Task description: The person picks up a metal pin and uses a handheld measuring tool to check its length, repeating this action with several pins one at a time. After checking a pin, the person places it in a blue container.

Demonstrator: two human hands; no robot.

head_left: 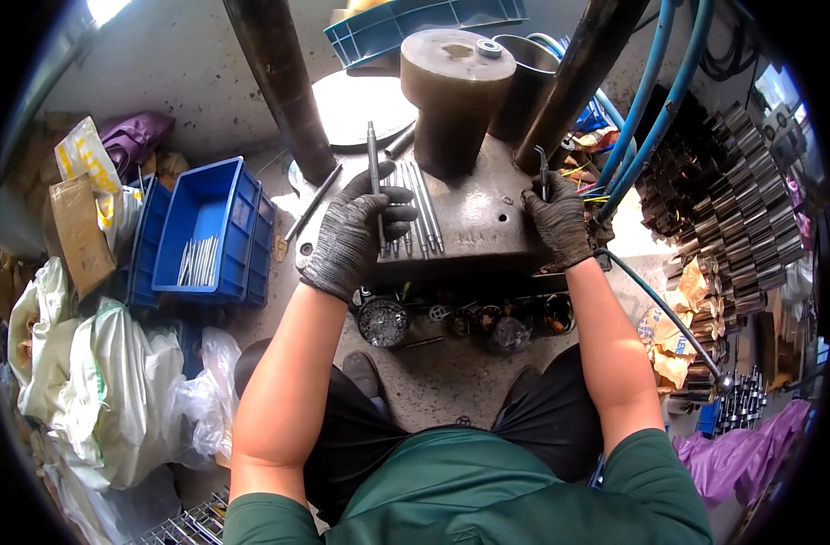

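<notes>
My left hand (351, 232), in a dark grey knit glove, grips a slim metal rod (372, 145) and holds it nearly upright. Several similar metal rods (426, 204) lie side by side on the machine's metal bed (479, 222), just right of that hand. Another rod (313, 202) rests slantwise at the bed's left edge. My right hand (560, 222), gloved alike, is closed around a small dark tool with a bent tip (542, 162), over the bed's right side. Its grip hides most of the tool.
Dark posts (283, 91) flank a thick metal cylinder (456, 100) bearing a small ring (489, 48). Left stands a blue bin (213, 222) with several rods inside; white sacks (115, 381) lie nearer. Stacked metal tubes (742, 200) and blue hoses (656, 82) occupy the right.
</notes>
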